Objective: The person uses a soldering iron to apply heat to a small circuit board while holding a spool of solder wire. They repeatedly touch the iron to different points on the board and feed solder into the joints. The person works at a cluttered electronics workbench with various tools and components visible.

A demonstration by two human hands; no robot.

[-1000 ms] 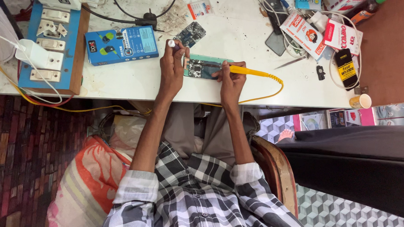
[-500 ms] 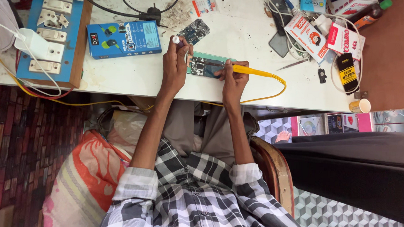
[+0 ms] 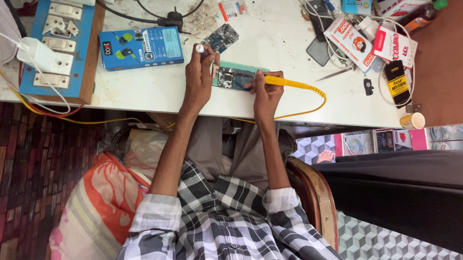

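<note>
White cluttered worktop (image 3: 274,103), opened phone (image 3: 234,78) at centre. Left hand (image 3: 200,76) clenched on small white-tipped tool (image 3: 199,48), at phone's 9 o'clock. Right hand (image 3: 267,90) grasping yellow soldering iron (image 3: 288,83), tip on board. Blue box (image 3: 141,47) at 10 o'clock.

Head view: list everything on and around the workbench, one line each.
Opened phone: one, teal frame, table centre, between both hands.
Yellow tool: one, yellow corded, tip on the phone.
Small part: one, white, at left fingertips.
Blue box: one, left of the phone.
Loose circuit board: one, dark, above the phone.
Switchboard: one, blue with white switches, far left.
Red-white packets: several, top right.
Paper cup: one, right table edge.
Left hand: pinches the small part.
Right hand: grips the yellow tool.
</note>
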